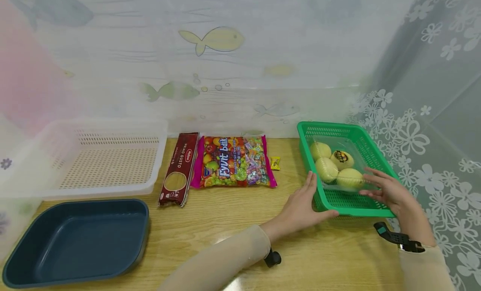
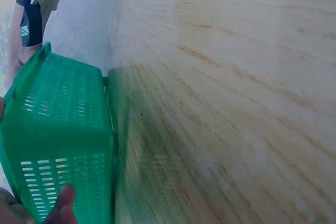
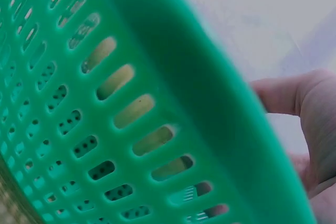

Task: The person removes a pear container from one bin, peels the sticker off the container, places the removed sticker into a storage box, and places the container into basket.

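Observation:
A green plastic basket (image 1: 353,211) with slotted walls stands at the right of the table. In it, toward its far left, sits a clear plastic pack of round pale yellow-green fruits (image 1: 327,170), one bearing a dark sticker. My left hand (image 1: 297,209) spans the basket's near left corner, thumb straight along the front rim and fingers against the left side. In the left wrist view a fingertip (image 2: 65,195) presses the outer slotted wall. Reaching over the right rim, my right hand (image 1: 388,193) has its spread fingers at the pack's right edge.
Left of the basket lie a small yellow wrapped candy (image 1: 275,163), a colourful bag of fruit chews (image 1: 234,161) and a dark red spaghetti packet (image 1: 178,170). A white basket (image 1: 159,157) and a dark blue tub (image 1: 140,241) stand at the left. Patterned translucent curtains (image 1: 240,74) border the table.

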`<state>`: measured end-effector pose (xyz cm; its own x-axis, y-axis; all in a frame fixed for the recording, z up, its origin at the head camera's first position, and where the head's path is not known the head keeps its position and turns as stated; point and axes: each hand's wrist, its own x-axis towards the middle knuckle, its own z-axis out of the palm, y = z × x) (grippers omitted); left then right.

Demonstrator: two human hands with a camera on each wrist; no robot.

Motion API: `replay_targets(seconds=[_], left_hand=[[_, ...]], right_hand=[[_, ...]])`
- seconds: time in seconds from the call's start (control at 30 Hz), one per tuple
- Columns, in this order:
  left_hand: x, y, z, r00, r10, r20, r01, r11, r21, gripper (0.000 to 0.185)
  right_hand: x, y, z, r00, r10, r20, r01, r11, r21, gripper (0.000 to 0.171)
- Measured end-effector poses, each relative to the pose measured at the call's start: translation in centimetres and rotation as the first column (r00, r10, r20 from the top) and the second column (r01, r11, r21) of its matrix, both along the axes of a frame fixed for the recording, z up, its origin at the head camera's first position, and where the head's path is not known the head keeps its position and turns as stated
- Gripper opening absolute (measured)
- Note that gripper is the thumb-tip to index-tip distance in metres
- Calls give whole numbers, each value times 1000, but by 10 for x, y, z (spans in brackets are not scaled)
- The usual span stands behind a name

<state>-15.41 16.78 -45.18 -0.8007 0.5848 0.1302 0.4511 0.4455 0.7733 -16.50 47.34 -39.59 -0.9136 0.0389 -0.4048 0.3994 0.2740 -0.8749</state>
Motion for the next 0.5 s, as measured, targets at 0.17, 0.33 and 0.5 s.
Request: replay_targets(seconds=[0.17,0.33,0.5], left_hand=[[1,0,-1,1000,-5,1,5,1000,5,111],[0,-1,-1,1000,-2,-1,2,1000,4,111],[0,0,0,1000,0,-4,0,1000,-11,112]], right_hand=[[1,-1,1,1000,14,-5,-14,1000,13,82],[0,-4,2,1000,-28,-15,28,999,17,78],[2,-6,1,997,-38,-62,42,997,61,74]])
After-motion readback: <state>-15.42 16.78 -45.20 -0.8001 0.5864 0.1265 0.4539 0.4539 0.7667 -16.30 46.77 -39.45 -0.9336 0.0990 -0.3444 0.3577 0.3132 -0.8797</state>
